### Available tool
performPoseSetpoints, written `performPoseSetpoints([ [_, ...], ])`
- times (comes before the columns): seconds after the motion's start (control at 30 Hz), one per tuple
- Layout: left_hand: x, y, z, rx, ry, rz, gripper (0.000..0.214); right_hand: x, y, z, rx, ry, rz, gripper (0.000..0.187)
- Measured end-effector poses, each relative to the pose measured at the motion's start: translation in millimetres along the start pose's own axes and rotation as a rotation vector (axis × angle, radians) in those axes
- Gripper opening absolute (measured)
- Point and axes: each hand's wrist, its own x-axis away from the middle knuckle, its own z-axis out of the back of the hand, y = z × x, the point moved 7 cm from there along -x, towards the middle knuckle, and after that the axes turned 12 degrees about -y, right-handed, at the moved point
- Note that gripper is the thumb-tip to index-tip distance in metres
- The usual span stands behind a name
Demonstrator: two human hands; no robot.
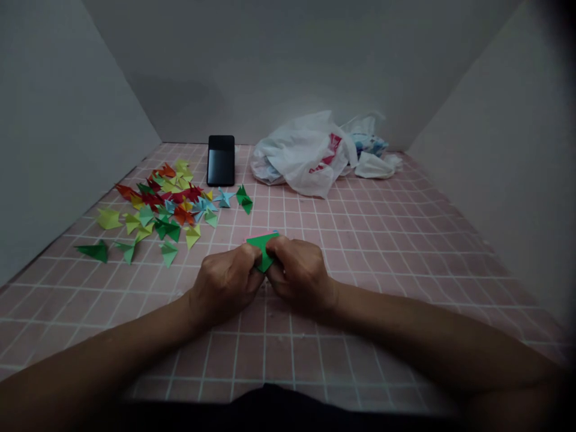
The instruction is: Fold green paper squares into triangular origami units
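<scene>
Between my two hands is a small folded piece of green origami paper, its wide edge away from me and a point toward me. My left hand pinches its left side with curled fingers. On the right side, my right hand grips it with the thumb on top, close against the left hand. Thin pink and blue edges show just behind the green paper; whether they belong to it I cannot tell. Fingertips underneath are hidden.
Many folded paper birds in green, yellow, red, orange and blue lie at the left on the pink checked cloth. A black phone leans at the back. White plastic bags lie along the back wall. Grey walls stand on three sides.
</scene>
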Motion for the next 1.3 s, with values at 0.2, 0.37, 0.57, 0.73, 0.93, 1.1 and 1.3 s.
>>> performPoseSetpoints([
  [0.2,-0.1,7.8,0.1,-0.128,-0.007,-0.131,0.016,1.4,7.4,-5.8,-0.037,-0.049,-0.052,0.020],
  [0.37,-1.6,4.3,0.0,-0.018,-0.072,-0.096,0.010,4.2,14.2,-6.0,-0.128,-0.038,-0.093,0.022],
  [0.57,-5.8,-21.4,5.9,0.612,-0.042,0.272,0.015,3.1,18.4,2.7,-0.141,0.045,-0.017,0.021],
  [0.73,-11.2,-27.4,-6.0,0.835,-0.163,0.428,0.023,1.4,14.5,-5.8,-0.057,-0.045,0.143,0.017],
  [0.93,-9.6,-30.2,-11.3,0.882,-0.199,0.508,0.020,0.0,6.8,-4.9,0.068,-0.041,0.262,0.017],
  [1.1,-9.7,-31.5,-12.8,0.876,-0.245,0.524,0.022,-0.4,2.1,-8.8,0.163,-0.097,0.336,0.019],
  [1.3,-8.1,-37.4,-18.4,0.898,-0.286,0.554,0.024,1.2,7.6,-11.9,0.096,-0.069,0.302,0.016],
])
